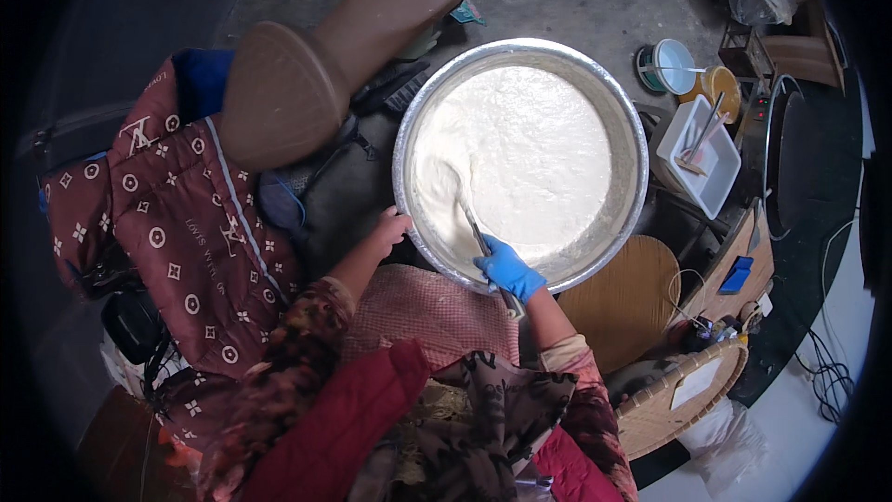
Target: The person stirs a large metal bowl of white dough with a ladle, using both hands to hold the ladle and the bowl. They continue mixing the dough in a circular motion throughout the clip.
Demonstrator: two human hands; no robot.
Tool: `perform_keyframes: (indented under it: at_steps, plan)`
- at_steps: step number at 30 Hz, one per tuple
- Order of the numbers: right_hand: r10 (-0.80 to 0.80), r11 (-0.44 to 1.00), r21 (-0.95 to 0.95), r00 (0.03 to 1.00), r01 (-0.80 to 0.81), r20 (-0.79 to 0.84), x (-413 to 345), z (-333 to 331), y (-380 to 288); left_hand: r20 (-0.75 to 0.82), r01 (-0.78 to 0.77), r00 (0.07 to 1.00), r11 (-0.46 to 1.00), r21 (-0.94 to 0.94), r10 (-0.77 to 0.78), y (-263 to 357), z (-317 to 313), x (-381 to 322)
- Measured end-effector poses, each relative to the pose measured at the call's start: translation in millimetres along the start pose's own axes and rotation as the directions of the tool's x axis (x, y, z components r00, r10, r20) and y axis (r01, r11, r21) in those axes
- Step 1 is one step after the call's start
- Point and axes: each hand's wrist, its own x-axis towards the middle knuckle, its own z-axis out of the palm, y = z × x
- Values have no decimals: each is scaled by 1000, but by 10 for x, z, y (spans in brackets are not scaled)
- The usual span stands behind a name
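A large round metal basin [631, 213] stands before me, with thick white batter or dough [536, 146] spread across its inside. My right hand [511, 270], in a blue glove, grips the handle of a long metal spoon or ladle [474, 217]. The head of that utensil is sunk in the batter at the basin's left side, where the surface is furrowed. Bare, my left hand [392, 230] holds the basin's outer rim at the lower left; part of its fingers is hidden. A red-and-white checked cloth [432, 314] covers my lap below the basin.
Left of the basin are a brown plastic stool [279, 97] and a patterned maroon padded jacket [188, 244]. To the right stand a white tub [718, 181] with utensils, a small bucket [672, 66], a round brown board [620, 307], a woven tray [683, 404] and a round black griddle [801, 160].
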Motion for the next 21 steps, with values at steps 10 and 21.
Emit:
perform_keyframes:
  at_steps: [10,21]
  plan:
    - [-240,826,474,951,305,-192,456,-253,-551,-28,-8,1000,1000,-28,7,-21,38,-41]
    - [-65,875,-481,998,54,-7,-528,-139,516,-44,-111,993,993,42,113,14,27,52]
